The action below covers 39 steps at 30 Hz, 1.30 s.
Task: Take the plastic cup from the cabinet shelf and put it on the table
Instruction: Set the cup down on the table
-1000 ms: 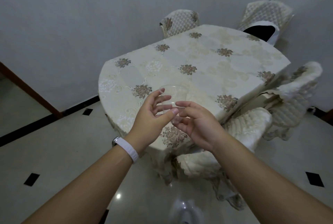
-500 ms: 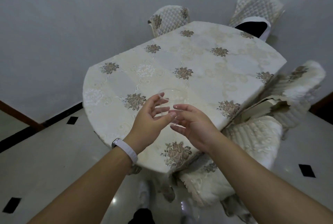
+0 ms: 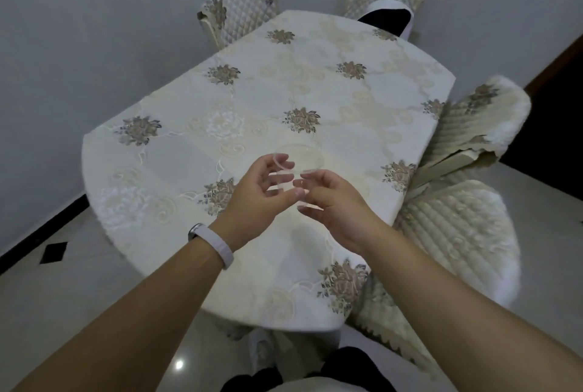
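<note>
Since only the head view is given, all comes from it: the clear plastic cup [image 3: 298,167] is already away from the cabinet, which is not visible, and it is held in the air over the near part of the table [image 3: 362,126], so what is left is, I think, to lower it and let go. The left hand [image 3: 257,199] curls its fingers loosely around the cup's side, half closed. The right hand [image 3: 334,202] pinches the lower part between thumb and fingertips. 4 covered chairs [image 3: 454,234] stand around the table.
</note>
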Motion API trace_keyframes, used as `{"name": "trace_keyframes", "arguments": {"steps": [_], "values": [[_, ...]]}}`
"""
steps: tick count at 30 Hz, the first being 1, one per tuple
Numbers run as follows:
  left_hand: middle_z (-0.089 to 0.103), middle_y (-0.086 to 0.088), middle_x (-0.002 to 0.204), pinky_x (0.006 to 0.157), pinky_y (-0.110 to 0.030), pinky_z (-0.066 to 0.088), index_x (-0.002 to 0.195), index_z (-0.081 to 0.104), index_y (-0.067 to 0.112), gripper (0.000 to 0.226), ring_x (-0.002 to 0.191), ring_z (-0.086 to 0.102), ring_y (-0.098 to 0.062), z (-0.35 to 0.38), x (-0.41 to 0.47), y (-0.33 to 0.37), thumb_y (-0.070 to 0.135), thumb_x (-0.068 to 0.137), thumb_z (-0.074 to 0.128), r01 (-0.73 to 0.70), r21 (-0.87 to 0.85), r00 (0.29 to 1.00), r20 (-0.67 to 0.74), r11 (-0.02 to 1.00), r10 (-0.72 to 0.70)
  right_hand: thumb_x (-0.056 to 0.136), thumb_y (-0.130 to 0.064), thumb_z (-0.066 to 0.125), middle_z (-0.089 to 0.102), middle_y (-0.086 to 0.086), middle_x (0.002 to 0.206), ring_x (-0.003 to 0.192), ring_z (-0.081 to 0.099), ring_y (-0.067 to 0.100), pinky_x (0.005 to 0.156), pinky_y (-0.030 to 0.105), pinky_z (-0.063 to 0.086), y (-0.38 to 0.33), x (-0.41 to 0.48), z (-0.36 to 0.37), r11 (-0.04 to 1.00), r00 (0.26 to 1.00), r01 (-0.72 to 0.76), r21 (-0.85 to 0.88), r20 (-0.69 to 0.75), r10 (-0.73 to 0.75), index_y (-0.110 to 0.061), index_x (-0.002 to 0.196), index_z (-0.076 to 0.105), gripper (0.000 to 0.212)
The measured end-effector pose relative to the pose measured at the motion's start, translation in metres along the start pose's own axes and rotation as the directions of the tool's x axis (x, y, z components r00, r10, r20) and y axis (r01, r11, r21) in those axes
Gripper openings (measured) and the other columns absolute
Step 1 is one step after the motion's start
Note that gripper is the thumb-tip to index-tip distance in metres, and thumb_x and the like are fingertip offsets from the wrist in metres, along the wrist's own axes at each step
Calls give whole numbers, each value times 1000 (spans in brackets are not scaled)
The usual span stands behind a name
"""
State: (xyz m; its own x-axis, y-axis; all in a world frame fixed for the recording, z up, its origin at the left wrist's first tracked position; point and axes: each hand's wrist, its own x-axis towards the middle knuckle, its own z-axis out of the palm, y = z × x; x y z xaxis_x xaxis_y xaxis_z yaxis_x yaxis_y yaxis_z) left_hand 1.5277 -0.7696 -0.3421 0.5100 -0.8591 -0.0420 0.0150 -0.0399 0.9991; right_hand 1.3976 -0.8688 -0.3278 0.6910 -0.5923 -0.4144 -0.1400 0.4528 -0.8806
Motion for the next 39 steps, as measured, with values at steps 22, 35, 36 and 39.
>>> {"name": "trace_keyframes", "arguments": {"steps": [22,35,36,39], "values": [[57,5,127,97,-28,41,102,42,31,47,123,52,-7,-6,34,-119,2,80,72,195,110,969,132,975,-209,94,-36,56,50,-7,142,124,47,8,96,26,37,117,69,-45,632,995,91,-770,38,-96,-27,142,40,51],[52,-4,131,97,-15,39,103,40,33,55,127,48,-9,-2,32,-170,4,71,74,234,77,963,119,969,-242,90,-46,53,63,2,116,106,55,18,91,37,45,169,82,-63,440,982,165,-883,104,-159,-18,129,52,48],[52,-3,130,98,-15,40,104,41,33,56,126,49,-8,-1,32,-173,3,72,76,238,80,962,118,968,-246,90,-48,52,63,2,116,106,55,19,92,39,45,171,84,-63,439,980,164,-883,96,-173,-18,128,53,48],[54,2,125,96,-15,43,111,42,24,60,118,52,-1,0,29,-177,6,71,83,242,104,962,103,965,-252,88,-49,53,63,4,110,102,56,22,89,41,46,174,85,-61,429,975,166,-888,83,-206,-15,121,56,48]]}}
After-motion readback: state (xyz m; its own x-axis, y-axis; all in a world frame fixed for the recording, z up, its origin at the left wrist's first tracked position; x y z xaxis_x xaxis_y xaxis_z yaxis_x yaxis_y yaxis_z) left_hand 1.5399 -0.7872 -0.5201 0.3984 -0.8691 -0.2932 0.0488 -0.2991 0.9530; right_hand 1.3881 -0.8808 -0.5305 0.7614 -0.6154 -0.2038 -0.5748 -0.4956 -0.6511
